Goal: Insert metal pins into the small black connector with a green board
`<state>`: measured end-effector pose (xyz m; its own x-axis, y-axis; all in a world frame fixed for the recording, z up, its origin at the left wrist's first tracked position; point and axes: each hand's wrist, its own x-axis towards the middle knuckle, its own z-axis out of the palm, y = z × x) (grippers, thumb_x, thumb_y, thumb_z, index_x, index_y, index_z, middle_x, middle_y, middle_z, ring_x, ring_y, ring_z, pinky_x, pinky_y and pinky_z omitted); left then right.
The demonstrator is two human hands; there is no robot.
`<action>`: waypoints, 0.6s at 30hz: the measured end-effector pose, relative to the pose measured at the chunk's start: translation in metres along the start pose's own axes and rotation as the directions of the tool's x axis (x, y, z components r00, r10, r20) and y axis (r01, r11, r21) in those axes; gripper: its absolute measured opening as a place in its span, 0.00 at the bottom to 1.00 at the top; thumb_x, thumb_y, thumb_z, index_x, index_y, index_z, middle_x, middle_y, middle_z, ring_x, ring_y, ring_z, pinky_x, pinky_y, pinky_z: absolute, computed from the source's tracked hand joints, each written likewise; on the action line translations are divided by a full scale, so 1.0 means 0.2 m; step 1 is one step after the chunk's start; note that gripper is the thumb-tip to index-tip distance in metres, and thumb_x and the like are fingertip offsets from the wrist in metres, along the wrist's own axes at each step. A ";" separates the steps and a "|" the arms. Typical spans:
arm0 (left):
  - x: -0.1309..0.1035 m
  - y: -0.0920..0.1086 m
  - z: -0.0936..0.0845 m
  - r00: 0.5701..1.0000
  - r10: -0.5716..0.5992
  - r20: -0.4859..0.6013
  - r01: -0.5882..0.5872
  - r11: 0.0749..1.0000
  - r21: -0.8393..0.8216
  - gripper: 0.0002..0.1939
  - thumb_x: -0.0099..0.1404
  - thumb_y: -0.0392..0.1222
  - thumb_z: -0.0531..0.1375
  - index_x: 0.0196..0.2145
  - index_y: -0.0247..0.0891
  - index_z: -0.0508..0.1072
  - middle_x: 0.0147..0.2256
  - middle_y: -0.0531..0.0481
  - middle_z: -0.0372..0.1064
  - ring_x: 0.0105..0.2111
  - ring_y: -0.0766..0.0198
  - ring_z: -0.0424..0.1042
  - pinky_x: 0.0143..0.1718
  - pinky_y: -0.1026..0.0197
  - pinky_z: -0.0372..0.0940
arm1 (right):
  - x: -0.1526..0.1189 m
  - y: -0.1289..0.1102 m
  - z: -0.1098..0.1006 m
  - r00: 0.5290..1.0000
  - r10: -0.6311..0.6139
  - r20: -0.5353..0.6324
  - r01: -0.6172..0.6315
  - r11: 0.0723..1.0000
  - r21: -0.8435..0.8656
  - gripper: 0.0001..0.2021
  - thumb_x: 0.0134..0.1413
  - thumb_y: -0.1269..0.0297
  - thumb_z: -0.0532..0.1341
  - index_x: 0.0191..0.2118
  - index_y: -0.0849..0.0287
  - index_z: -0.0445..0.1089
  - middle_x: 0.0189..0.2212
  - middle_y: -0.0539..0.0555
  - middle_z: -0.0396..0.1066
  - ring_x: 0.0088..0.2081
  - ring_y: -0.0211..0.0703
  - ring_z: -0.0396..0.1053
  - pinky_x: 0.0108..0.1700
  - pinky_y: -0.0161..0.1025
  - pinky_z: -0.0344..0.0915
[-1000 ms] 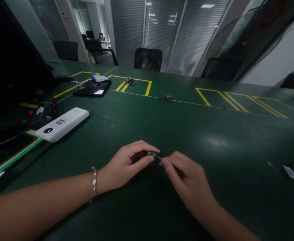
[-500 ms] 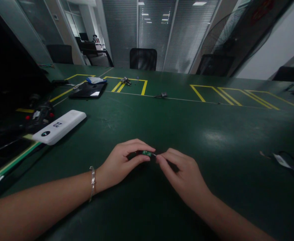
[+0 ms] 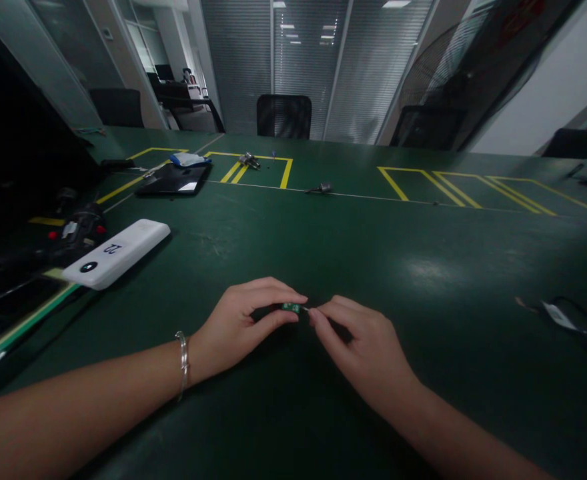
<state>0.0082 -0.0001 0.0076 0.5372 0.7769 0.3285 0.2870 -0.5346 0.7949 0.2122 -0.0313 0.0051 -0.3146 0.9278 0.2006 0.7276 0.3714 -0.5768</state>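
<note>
1. Small green circuit board (image 3: 291, 307): flat, oblong, pale specks on its face, probably components; detail too fine to read. Located low centre of view, just above the table, between the two hands.
2. Board's long axis runs left to right, near level, dipping slightly rightward. Right end points at the right hand's fingertips; left end is hidden within the left grip.
3. Left hand (image 3: 236, 327): narrow pinch, index finger over the board's far edge, thumb along the near edge. Shiny metal bracelet (image 3: 182, 363), thin and rounded, at the wrist.
4. Right hand (image 3: 361, 333): thumb and index fingertips closed on a thin pale sliver (image 3: 305, 309), slender and straight, pointing left toward the board's right end. Contact between the two: cannot tell.
5. Table (image 3: 233, 247): smooth dark green surface, faint scuffs, soft glare at right. Yellow strips (image 3: 286, 175) form angular outlines farther off.
6. Left side: white slab (image 3: 118, 253), smooth, rounded corners, marked "22", lying aslant. Beyond it, a flat black panel (image 3: 168, 181) with a blue-and-white packet (image 3: 188, 160) on its far edge.
7. Far centre: grey cylindrical part (image 3: 325, 188) with a thin dark shaft, lying on its side; clustered metal pieces (image 3: 249, 160) past it, leftward.
</note>
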 end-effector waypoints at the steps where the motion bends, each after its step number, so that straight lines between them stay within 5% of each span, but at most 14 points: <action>1: 0.00 0.00 0.00 1.000 -0.002 0.004 0.002 1.000 -0.002 0.13 0.64 0.32 0.62 0.46 0.41 0.76 0.43 0.48 0.75 0.43 0.61 0.73 0.47 0.59 0.68 | 0.00 0.00 0.00 1.000 -0.003 0.002 0.003 1.000 0.002 0.16 0.64 0.62 0.52 0.30 0.57 0.73 0.23 0.50 0.66 0.25 0.38 0.63 0.27 0.35 0.56; 18: 0.00 0.01 0.01 0.996 -0.071 0.060 0.079 0.986 -0.149 0.11 0.64 0.33 0.62 0.44 0.41 0.78 0.41 0.48 0.76 0.42 0.61 0.74 0.46 0.60 0.68 | 0.00 -0.01 -0.01 0.999 -0.045 0.026 0.043 0.996 0.080 0.17 0.65 0.61 0.51 0.26 0.58 0.68 0.22 0.49 0.64 0.25 0.37 0.63 0.28 0.35 0.55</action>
<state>0.0105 -0.0013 0.0082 0.5622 0.7914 0.2398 0.2077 -0.4158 0.8854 0.2118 -0.0327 0.0072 -0.3628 0.9088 0.2062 0.6623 0.4072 -0.6289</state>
